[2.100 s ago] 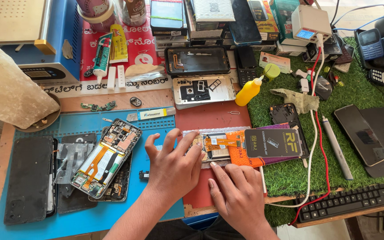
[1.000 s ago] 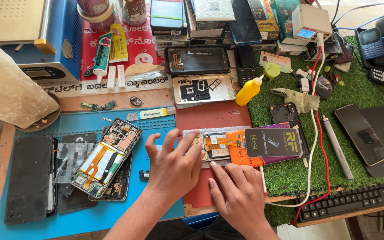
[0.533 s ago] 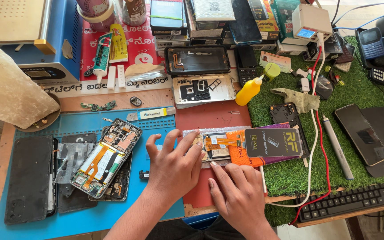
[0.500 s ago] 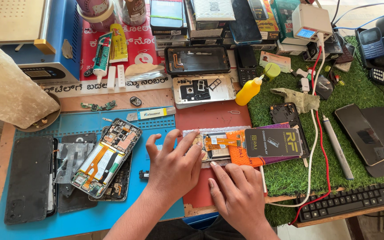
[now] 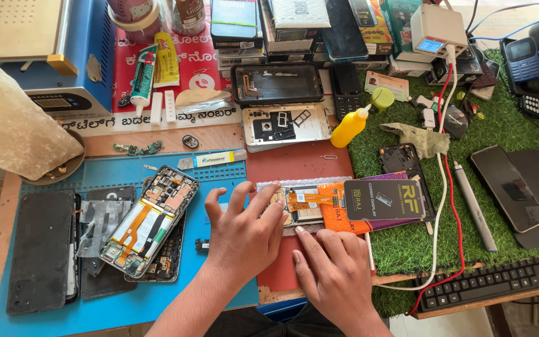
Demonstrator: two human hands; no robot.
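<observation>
Your left hand [image 5: 242,232] lies palm-down with fingers spread, fingertips [image 5: 277,201] pressing on the near end of the replacement phone screen part with its orange flex cable [image 5: 304,205]; nothing is pinched. That part lies flat on the dark red work mat [image 5: 294,165], just in front of you, its right end tucked under a dark rectangular card sleeve with yellow lettering [image 5: 385,200]. Your right hand [image 5: 334,274] rests flat just below the part, fingers loosely fanned, index tip touching its lower edge, holding nothing.

Left of your hands, an opened phone body with exposed boards and orange ribbon [image 5: 149,220] lies tilted on the blue silicone repair mat [image 5: 157,293]. A yellow squeeze bottle [image 5: 349,126] stands at the edge of the green artificial turf [image 5: 506,134]. A black keyboard [image 5: 500,288] sits at the near right.
</observation>
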